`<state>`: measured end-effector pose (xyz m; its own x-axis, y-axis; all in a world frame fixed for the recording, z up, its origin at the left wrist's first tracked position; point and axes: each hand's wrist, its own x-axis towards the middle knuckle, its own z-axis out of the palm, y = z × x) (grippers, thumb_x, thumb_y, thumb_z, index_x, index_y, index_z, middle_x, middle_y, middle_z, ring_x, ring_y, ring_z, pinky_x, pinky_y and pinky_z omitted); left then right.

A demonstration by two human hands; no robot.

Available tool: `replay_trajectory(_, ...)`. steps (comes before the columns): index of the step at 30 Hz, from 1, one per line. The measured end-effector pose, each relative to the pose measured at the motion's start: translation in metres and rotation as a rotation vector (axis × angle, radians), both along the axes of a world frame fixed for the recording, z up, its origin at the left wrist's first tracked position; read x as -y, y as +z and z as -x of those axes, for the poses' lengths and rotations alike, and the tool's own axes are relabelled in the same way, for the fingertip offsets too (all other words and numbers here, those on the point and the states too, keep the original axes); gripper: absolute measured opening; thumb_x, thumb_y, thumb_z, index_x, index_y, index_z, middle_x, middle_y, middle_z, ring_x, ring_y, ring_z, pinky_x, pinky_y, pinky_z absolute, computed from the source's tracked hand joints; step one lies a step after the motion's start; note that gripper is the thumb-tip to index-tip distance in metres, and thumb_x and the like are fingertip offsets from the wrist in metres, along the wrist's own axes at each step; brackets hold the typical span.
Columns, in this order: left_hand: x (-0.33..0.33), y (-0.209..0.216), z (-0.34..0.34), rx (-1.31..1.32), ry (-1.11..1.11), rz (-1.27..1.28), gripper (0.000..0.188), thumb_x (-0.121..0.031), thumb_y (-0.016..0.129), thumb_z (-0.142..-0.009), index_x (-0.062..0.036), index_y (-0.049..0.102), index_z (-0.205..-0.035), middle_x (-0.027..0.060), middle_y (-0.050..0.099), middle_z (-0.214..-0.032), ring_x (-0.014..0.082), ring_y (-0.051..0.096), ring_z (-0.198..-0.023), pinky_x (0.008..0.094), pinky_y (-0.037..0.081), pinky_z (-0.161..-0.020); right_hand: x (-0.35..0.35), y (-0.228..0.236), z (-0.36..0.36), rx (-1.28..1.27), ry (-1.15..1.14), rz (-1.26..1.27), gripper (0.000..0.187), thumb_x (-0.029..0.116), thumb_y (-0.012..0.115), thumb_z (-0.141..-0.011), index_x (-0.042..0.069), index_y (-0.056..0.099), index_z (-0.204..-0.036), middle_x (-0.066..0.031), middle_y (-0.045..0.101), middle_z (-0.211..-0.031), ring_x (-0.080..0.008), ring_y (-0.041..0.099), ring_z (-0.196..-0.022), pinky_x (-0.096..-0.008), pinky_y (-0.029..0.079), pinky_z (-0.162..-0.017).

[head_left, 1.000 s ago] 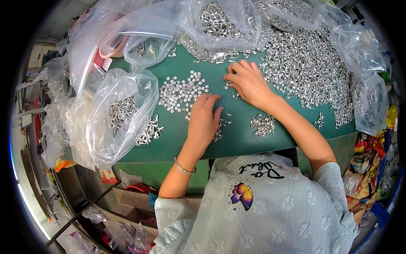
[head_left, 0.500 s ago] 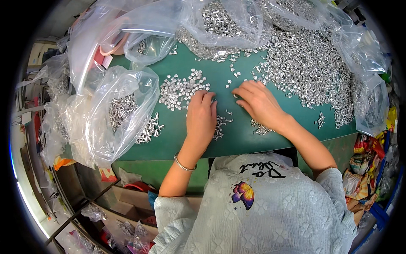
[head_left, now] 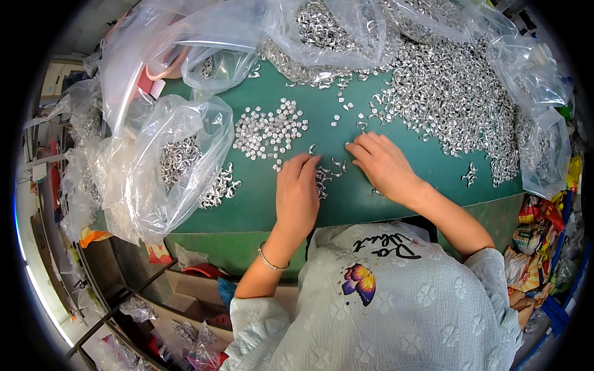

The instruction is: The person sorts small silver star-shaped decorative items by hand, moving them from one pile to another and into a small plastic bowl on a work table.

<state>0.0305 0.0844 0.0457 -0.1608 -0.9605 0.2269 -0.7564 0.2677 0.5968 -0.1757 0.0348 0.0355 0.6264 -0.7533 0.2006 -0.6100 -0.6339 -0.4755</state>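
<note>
My left hand (head_left: 298, 193) lies flat, palm down, on the green table top (head_left: 260, 207), fingers over a few small silvery metal parts (head_left: 327, 176). My right hand (head_left: 385, 166) rests palm down just to its right, fingers spread over more of those parts. Just beyond my left hand lies a neat cluster of small silvery pieces (head_left: 267, 131). A large heap of loose silvery parts (head_left: 455, 99) spreads beyond my right hand. Whether either hand pinches a piece is hidden under the fingers.
Clear plastic bags (head_left: 173, 164) with more metal parts crowd the left side, and other bags (head_left: 328, 31) lie along the far edge and the right (head_left: 544, 154). Shelves with boxes and small bags (head_left: 185, 309) sit below the table's near edge.
My right hand has drawn back from the far heap toward me and left, dragging parts next to my left hand. My left hand shifted slightly.
</note>
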Motion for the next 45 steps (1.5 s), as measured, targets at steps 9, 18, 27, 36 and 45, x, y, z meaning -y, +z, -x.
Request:
replay_trajectory(9, -0.023, -0.005, -0.003, 0.014, 0.114, -0.044, 0.032, 0.003, 0.059, -0.084, 0.0009, 0.058, -0.115, 0.0128, 0.056, -0.114, 0.0316, 0.053, -0.105, 0.0402, 0.041, -0.088, -0.003, 0.004, -0.007, 0.118, 0.021, -0.182, 0.031, 0.001, 0.067, -0.079, 0.0, 0.059, -0.11, -0.0122, 0.053, -0.104, -0.0317, 0.055, -0.097, -0.0388, 0.046, -0.085)
replay_trajectory(18, -0.026, -0.01, 0.005, 0.053, 0.086, 0.025, 0.034, -0.004, 0.067, -0.081, -0.0003, 0.058, -0.114, 0.0135, 0.054, -0.119, 0.035, 0.049, -0.113, 0.0447, 0.036, -0.096, 0.0, 0.01, -0.02, 0.078, 0.152, -0.124, 0.03, 0.005, 0.067, -0.079, 0.004, 0.061, -0.108, -0.0107, 0.051, -0.105, -0.0281, 0.054, -0.098, -0.0385, 0.046, -0.082)
replay_trajectory(27, -0.028, -0.014, 0.008, 0.0, 0.083, 0.005, 0.035, -0.006, 0.072, -0.078, -0.0013, 0.058, -0.111, 0.0142, 0.053, -0.12, 0.0351, 0.048, -0.116, 0.046, 0.033, -0.1, 0.001, 0.016, 0.004, 0.08, 0.149, -0.312, 0.023, 0.007, 0.067, -0.079, 0.004, 0.062, -0.101, -0.0097, 0.052, -0.1, -0.0285, 0.055, -0.094, -0.0396, 0.047, -0.08)
replay_trajectory(36, -0.025, -0.016, 0.009, 0.046, 0.059, -0.011, 0.028, -0.006, 0.067, -0.081, 0.0005, 0.059, -0.107, 0.0167, 0.051, -0.12, 0.0365, 0.046, -0.118, 0.0498, 0.033, -0.1, -0.002, 0.002, 0.006, 0.039, 0.252, -0.226, 0.02, 0.004, 0.067, -0.08, 0.003, 0.061, -0.098, -0.0106, 0.053, -0.099, -0.0298, 0.055, -0.092, -0.0391, 0.047, -0.08)
replay_trajectory(45, -0.031, -0.005, 0.048, -0.009, -0.061, -0.046, 0.021, 0.002, 0.061, -0.082, 0.0028, 0.06, -0.104, 0.0157, 0.055, -0.108, 0.0333, 0.056, -0.096, 0.0408, 0.045, -0.083, 0.003, 0.016, 0.048, 0.181, 0.044, -0.283, 0.017, 0.0, 0.068, -0.079, 0.001, 0.062, -0.094, -0.0098, 0.059, -0.097, -0.0288, 0.056, -0.091, -0.0369, 0.046, -0.082)
